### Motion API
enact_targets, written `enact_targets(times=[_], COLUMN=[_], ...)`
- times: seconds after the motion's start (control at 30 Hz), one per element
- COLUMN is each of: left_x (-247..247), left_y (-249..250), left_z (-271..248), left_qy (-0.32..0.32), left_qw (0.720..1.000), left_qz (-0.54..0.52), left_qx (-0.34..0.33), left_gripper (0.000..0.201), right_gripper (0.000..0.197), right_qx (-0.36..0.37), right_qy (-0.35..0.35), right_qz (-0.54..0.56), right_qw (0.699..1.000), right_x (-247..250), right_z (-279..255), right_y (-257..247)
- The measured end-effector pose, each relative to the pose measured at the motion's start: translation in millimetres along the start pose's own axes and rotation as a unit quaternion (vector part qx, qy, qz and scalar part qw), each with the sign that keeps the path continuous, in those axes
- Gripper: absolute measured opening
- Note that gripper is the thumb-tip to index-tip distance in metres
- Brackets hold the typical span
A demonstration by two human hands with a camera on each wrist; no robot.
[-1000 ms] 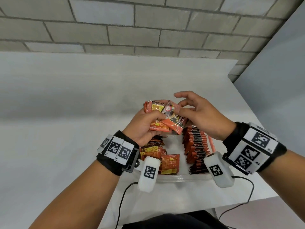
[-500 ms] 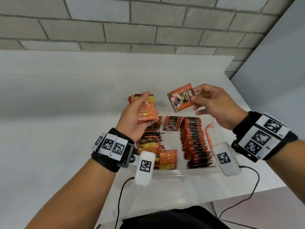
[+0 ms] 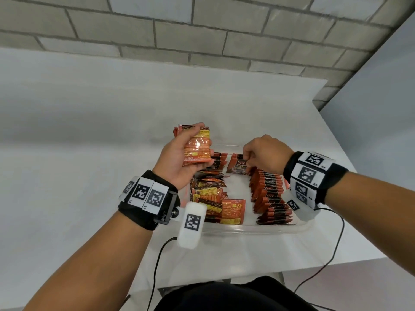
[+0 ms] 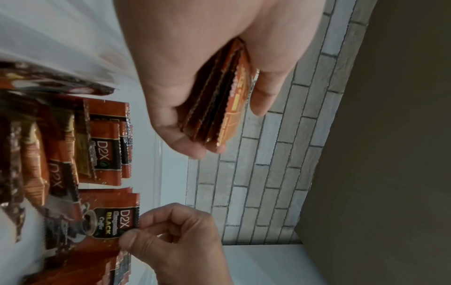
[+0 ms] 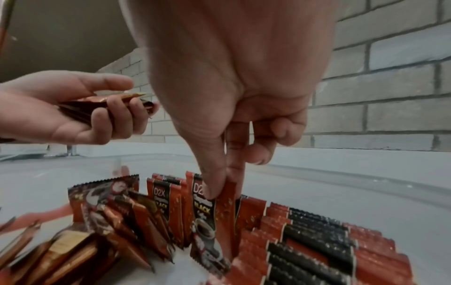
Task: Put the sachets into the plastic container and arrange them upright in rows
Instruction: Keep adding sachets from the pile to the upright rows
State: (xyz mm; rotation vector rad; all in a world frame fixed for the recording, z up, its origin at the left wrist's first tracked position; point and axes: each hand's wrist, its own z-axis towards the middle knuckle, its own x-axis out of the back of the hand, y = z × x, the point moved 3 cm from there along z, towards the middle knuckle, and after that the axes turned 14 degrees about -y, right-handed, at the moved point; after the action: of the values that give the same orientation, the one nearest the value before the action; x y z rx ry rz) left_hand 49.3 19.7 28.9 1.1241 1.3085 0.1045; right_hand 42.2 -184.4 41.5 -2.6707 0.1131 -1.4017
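Note:
My left hand (image 3: 201,145) hovers above the far left of the clear plastic container (image 3: 247,228) and grips a stack of orange sachets (image 3: 197,151), its edges visible in the left wrist view (image 4: 214,108). My right hand (image 3: 246,160) reaches into the container's far end. Thumb and forefinger pinch the top of one upright D2X black coffee sachet (image 5: 209,216) at the far end of the neat upright row (image 3: 269,194) along the right side. Several sachets (image 3: 208,194) lie leaning and loose in the left half.
The container sits near the front right corner of a white table (image 3: 89,153). A grey brick wall (image 3: 202,37) stands behind it. Wrist camera cables (image 3: 157,261) hang over the front edge. The table's right edge (image 3: 336,142) lies close to the container.
My right hand took one sachet from the stack, lifted it to the right, then lowered it into the container's far end. The left hand with the stack stayed about where it was.

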Motion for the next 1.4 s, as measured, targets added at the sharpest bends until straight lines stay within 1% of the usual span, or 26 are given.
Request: enact_targets(times=[0.1,0.23,0.6,0.8,1.03,1.13,1.2,1.27,1.33,1.4], left_x=[4.5,7.3,7.7,7.0,7.9,7.9,7.8,6.5,3.8,-0.9], left_y=[1.4,2.2,-1.1,-2.7,-3.3,-5.2,-6.4,-7.2,-7.6,-8.4], left_z=[-1.9,-2.7,1.9,2.3,3.2,3.8,3.8,4.2,5.0,5.8], left_qy=[0.007,0.016,0.012,0.017,0.013,0.014,0.01,-0.002,-0.017,-0.034], left_qw=[1.0,1.0,1.0,1.0,1.0,1.0,0.999,0.999,0.999,0.997], left_qz=[-0.003,-0.001,0.003,0.004,-0.009,-0.016,-0.022,-0.02,-0.001,0.032], left_qx=[-0.002,-0.003,0.003,0.005,0.006,0.015,0.026,0.036,0.045,0.055], left_gripper=[0.027,0.019,0.019,0.02,0.019,0.02,0.024,0.027,0.029,0.03], right_gripper=[0.005,0.011,0.014,0.017,0.018,0.024,0.025,0.021,0.016,0.014], right_qx=[-0.005,-0.008,-0.03,-0.039,-0.041,-0.042,-0.042,-0.032,-0.008,0.024], right_qy=[-0.001,-0.004,0.008,0.024,0.05,0.053,0.081,0.121,0.154,0.15], right_qz=[-0.032,-0.051,-0.126,-0.195,-0.204,-0.175,-0.116,-0.023,0.096,0.202], right_qw=[0.999,0.999,0.992,0.98,0.977,0.982,0.989,0.992,0.983,0.968], right_x=[-1.5,-2.9,-3.7,-0.6,4.3,6.3,12.3,23.4,35.2,39.2], right_z=[2.7,3.3,0.8,1.0,3.6,1.2,-4.2,-13.6,-26.5,-41.2], right_y=[-2.9,-4.7,-8.0,-11.1,-9.5,-4.9,2.8,11.5,17.0,14.6])
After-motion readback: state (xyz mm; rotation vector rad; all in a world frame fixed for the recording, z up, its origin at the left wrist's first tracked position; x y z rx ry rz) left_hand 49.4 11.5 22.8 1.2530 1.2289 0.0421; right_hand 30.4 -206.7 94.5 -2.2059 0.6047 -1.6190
